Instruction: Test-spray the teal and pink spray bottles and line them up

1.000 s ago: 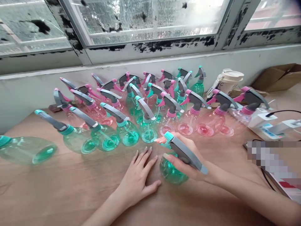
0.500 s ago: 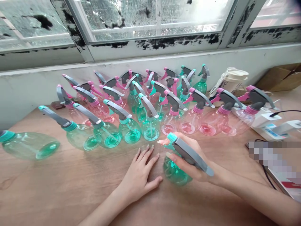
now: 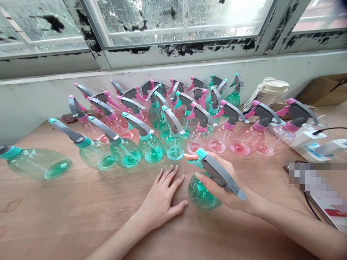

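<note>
My right hand (image 3: 221, 180) is wrapped round the neck of a green spray bottle (image 3: 204, 196), just under its grey and teal trigger head. A fingertip of that hand shows near the teal trigger. The bottle tilts, its nozzle pointing away from me and to the left. Flat on the wooden table (image 3: 81, 224) lies my left hand (image 3: 162, 198), fingers spread, holding nothing, a little left of the bottle. Beyond my fingertips stands a front row of bottles, among them a green spray bottle (image 3: 174, 146) and a pink spray bottle (image 3: 199, 141).
Several more pink and green spray bottles crowd behind, toward the wall. Another green bottle (image 3: 38, 164) is at the far left. To the right are a cream cup (image 3: 271, 92), a cardboard box (image 3: 324, 90), a white power strip (image 3: 311, 150) and a flat, partly blurred object (image 3: 328, 206).
The view has shifted slightly, moving the standing bottles a little to the right in the picture. My right hand keeps hold of the green spray bottle; my left hand stays flat.
</note>
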`<state>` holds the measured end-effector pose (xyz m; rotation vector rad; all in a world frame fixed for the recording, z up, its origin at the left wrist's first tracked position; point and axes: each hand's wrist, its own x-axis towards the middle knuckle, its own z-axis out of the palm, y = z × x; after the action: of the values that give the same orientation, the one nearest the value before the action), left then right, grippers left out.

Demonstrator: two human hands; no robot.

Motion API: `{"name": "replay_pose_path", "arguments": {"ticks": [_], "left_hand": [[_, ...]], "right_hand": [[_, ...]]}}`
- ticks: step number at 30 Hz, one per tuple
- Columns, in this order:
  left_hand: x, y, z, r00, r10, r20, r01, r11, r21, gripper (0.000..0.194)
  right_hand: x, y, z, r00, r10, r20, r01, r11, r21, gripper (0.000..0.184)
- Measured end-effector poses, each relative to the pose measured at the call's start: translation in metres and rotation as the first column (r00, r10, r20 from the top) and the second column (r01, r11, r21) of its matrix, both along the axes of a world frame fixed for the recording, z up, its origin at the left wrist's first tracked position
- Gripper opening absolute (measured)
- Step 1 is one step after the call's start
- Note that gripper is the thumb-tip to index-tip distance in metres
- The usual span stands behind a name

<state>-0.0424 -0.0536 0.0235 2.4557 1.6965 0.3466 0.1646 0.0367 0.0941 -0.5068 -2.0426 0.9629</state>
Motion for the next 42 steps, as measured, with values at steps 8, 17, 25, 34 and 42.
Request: {"name": "replay_pose_path", "arguments": {"ticks": [8,17,25,34,42], "left_hand": [[0.001,0.0,-0.001,1.0,0.01,0.016,-0.01,1.0,-0.012,0.062],[0.003,0.001,0.002,1.0,0.014,0.022,-0.013,0.999,-0.04,0.062],[0.003,0.0,0.003,1.0,0.008,0.025,-0.007,0.999,-0.036,0.061],[0.003,0.0,0.003,0.999,0.007,0.033,-0.006,0.999,-0.036,0.06],[0.003,0.001,0.002,1.0,0.002,0.006,-0.002,0.999,-0.039,0.061]], "right_hand": [[0.001,-0.001,0.003,0.999,0.046,0.003,-0.045,0.995,-0.09,0.016],[0.004,0.0,-0.002,0.999,0.015,0.049,-0.013,0.999,-0.039,0.016],[0.005,-0.002,-0.013,0.998,-0.034,0.057,0.038,0.997,-0.069,0.031],[0.008,0.0,-0.017,0.999,-0.026,0.044,0.027,0.999,-0.037,0.034],[0.003,0.003,0.006,0.998,0.042,0.054,-0.043,0.999,0.016,0.008]]}}
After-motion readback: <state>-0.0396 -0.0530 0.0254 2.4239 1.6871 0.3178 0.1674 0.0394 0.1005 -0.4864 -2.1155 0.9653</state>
